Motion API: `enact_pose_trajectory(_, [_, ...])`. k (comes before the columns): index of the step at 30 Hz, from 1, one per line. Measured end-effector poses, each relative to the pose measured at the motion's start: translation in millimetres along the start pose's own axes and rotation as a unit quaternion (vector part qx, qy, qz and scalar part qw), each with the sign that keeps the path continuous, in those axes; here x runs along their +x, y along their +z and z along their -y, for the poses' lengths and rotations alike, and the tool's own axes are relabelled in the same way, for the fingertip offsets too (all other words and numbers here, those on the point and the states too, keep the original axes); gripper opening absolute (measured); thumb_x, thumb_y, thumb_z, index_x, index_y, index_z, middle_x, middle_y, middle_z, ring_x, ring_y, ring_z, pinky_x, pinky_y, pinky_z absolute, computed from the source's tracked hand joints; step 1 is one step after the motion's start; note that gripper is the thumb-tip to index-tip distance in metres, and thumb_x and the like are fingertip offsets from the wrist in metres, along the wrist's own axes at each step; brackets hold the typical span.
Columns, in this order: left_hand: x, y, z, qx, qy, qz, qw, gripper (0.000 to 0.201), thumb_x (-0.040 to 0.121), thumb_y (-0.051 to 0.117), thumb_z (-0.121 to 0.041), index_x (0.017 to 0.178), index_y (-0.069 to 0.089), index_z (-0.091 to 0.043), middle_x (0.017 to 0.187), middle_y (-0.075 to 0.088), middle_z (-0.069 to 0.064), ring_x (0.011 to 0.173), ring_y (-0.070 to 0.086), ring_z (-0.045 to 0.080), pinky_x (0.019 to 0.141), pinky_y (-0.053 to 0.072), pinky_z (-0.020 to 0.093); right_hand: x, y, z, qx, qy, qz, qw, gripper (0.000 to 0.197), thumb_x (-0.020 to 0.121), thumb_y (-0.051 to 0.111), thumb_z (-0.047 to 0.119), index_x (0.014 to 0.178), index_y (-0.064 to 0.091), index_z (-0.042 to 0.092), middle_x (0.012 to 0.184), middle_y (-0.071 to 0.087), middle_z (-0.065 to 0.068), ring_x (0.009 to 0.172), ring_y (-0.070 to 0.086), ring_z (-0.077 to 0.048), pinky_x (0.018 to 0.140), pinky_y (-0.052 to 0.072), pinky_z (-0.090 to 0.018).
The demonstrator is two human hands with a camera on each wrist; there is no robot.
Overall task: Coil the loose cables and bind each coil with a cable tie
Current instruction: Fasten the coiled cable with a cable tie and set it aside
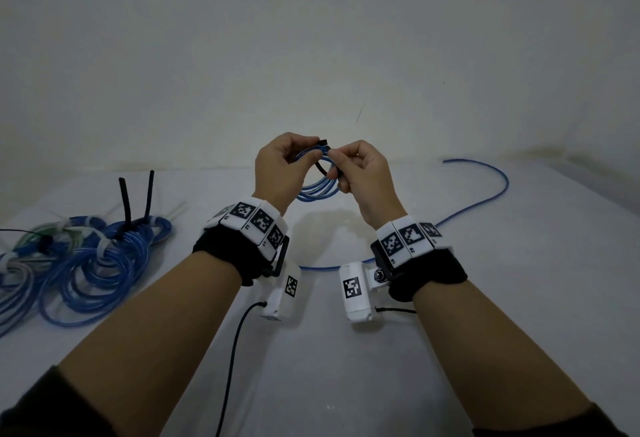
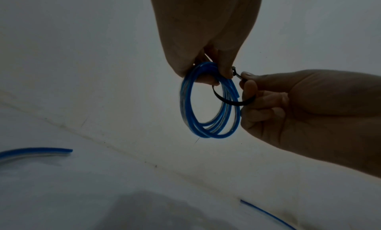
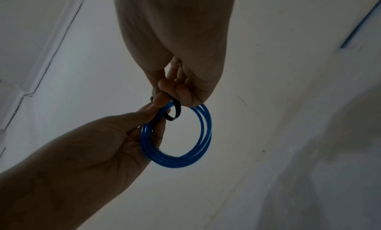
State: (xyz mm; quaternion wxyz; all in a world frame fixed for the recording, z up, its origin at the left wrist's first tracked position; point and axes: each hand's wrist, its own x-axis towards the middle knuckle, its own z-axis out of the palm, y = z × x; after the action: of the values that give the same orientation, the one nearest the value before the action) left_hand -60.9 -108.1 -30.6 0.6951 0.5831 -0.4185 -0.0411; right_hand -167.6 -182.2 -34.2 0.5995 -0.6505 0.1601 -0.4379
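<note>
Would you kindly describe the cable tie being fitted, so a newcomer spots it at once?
Above the white table, both hands hold up a small blue coil. The black tie loops around its top strands, pinched by the right hand; other ties sit on bundled coils lying left.

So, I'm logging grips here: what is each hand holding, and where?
Left hand pinches the blue coil at its top. Right hand pinches the black tie looped round the strands there, near its ends.

Your small blue cable coil (image 1: 317,184) upright midair, black cable tie (image 1: 322,167) looped loosely round its top strands.
</note>
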Motion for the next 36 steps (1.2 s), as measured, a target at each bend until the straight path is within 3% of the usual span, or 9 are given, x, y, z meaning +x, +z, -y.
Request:
enact_pose_trajectory(4, [2, 1, 7, 0.001, -0.002, 0.009, 1.000, 0.016, 0.080, 0.067, 0.001, 0.094, 0.067, -0.005, 0.089, 0.069, 0.000, 0.081, 0.067, 0.005, 0.078, 0.052, 0.017, 3, -3, -9, 0.007, 0.000, -0.006, 1.000, 0.009, 0.091, 0.058, 0.010, 0.082, 0.056, 0.007, 0.062, 0.059, -0.008, 0.042, 0.045, -0.004, 0.044, 0.037, -0.016])
enact_pose_trajectory(11, [3, 6, 18, 0.051, 0.010, 0.024, 0.998, 0.016, 0.080, 0.067, -0.003, 0.095, 0.067, -0.009, 0.092, 0.071, 0.005, 0.088, 0.068, 0.016, 0.082, 0.054, 0.025, 3, -8, -20, 0.008, 0.008, -0.017, 1.000, 0.009, 0.090, 0.058, 0.010, 0.082, 0.057, 0.007, 0.064, 0.060, -0.009, 0.041, 0.045, -0.003, 0.045, 0.038, -0.015])
enact_pose_trajectory(20, [-1, 15, 18, 0.077, 0.018, 0.042, 0.996, 0.015, 0.080, 0.067, -0.003, 0.092, 0.066, -0.012, 0.089, 0.070, 0.000, 0.087, 0.068, 0.015, 0.082, 0.054, 0.027, 3, -15, -25, 0.020, 0.023, -0.020, 0.999, 0.008, 0.091, 0.058, 0.010, 0.085, 0.059, 0.005, 0.064, 0.060, -0.009, 0.042, 0.045, -0.006, 0.045, 0.039, -0.016])
enact_pose_trajectory(28, [-9, 19, 15, 0.116, 0.054, 0.067, 0.990, 0.016, 0.082, 0.064, -0.002, 0.095, 0.068, -0.011, 0.083, 0.066, -0.009, 0.077, 0.063, -0.006, 0.075, 0.049, 0.010, 5, -22, -20, 0.051, 0.012, -0.008, 0.999, 0.015, 0.091, 0.057, 0.011, 0.105, 0.059, 0.005, 0.065, 0.061, -0.009, 0.048, 0.054, -0.012, 0.055, 0.049, -0.025])
enact_pose_trajectory(33, [-7, 15, 10, 0.158, 0.080, 0.091, 0.980, 0.017, 0.081, 0.064, -0.003, 0.097, 0.069, -0.009, 0.084, 0.068, -0.003, 0.079, 0.065, 0.000, 0.077, 0.051, 0.012, 4, -25, -13, 0.033, 0.033, 0.035, 0.998, 0.007, 0.092, 0.055, 0.010, 0.093, 0.062, 0.013, 0.069, 0.062, -0.008, 0.045, 0.054, -0.011, 0.050, 0.050, -0.024])
enact_pose_trajectory(36, [-3, 13, 5, 0.173, 0.089, 0.111, 0.975, 0.016, 0.081, 0.065, -0.003, 0.096, 0.069, -0.008, 0.085, 0.068, -0.002, 0.079, 0.064, -0.002, 0.078, 0.050, 0.011, 8, -29, -10, 0.033, 0.049, 0.022, 0.998, 0.008, 0.090, 0.058, 0.010, 0.084, 0.060, 0.015, 0.068, 0.058, -0.002, 0.040, 0.044, -0.008, 0.045, 0.042, -0.020])
